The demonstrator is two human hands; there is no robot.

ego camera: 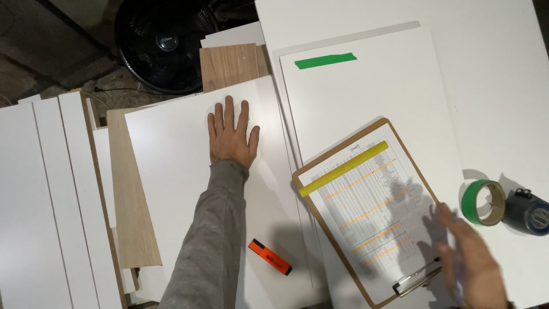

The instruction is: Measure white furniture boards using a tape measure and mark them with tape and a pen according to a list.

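Note:
My left hand (231,136) lies flat, fingers spread, on a large white board (171,189) left of centre. My right hand (472,260), blurred and with fingers loosely apart, hovers over the lower right corner of a brown clipboard (366,212). The clipboard carries a printed table sheet with orange rows, and a yellow ruler (343,169) lies across its upper part. An orange marker (269,257) rests on the white board beside my left sleeve. Neither hand holds anything.
A roll of green tape (484,202) and a dark blue tape measure (527,211) sit at the right. A green tape strip (325,60) marks another white panel (400,86). White strips (46,200), wood-grain boards (131,200) and a black fan (160,43) fill the left and top.

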